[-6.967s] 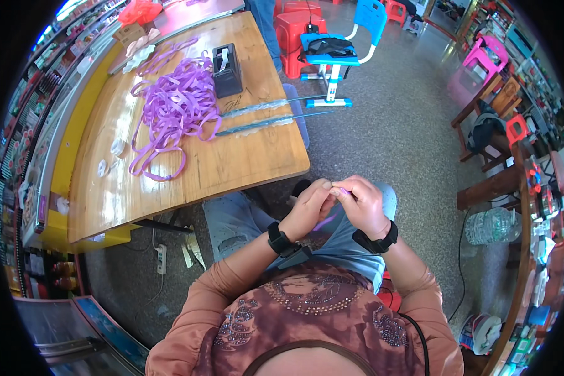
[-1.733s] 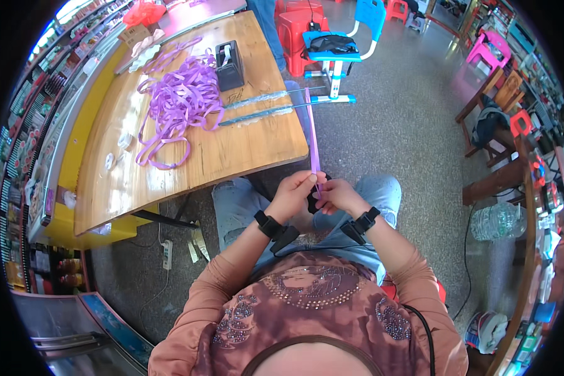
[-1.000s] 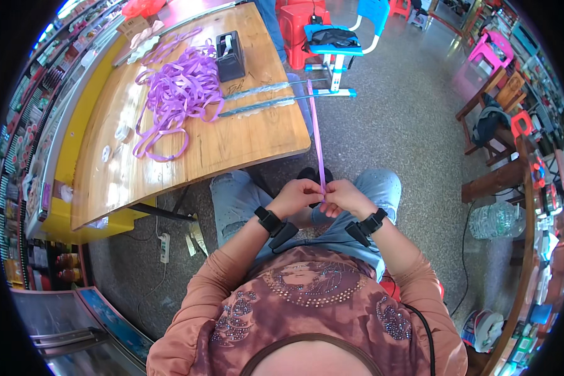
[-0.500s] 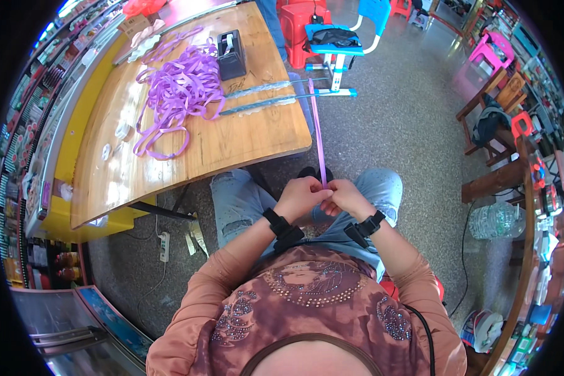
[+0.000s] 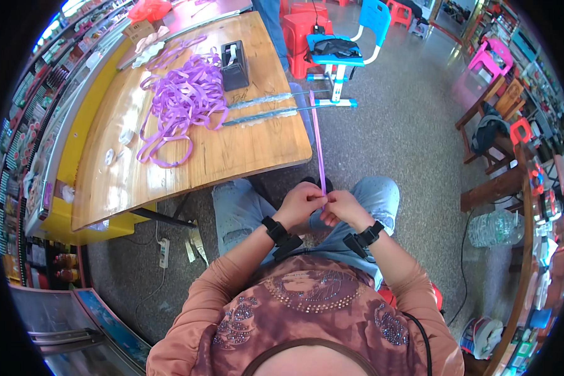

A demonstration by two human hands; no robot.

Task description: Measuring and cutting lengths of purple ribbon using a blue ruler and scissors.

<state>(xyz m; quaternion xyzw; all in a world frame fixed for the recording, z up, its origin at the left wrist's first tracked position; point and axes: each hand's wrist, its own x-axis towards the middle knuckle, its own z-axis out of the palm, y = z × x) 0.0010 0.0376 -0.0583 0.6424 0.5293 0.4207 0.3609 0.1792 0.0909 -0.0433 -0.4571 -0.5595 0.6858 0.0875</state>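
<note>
A narrow purple ribbon runs taut from a thin rod jutting past the table's right edge down to my hands. My left hand pinches the ribbon's near end over my lap. Right beside it, my right hand is closed at the same spot, thumb and forefinger on the ribbon, the other fingers curled. The hands nearly touch, and the exact ribbon end is hidden between the fingertips. A loose heap of purple ribbon lies on the wooden table, next to a black tape dispenser.
Two rods are taped flat near the table's right edge. A blue chair with a black item on it stands beyond, by red stools. Shelves line the left. A wooden chair and a large clear bottle are at right.
The view has shifted slightly, so the table and ribbon sit lower in it. Both hands keep hold at the ribbon's near end, with little movement of their own.
</note>
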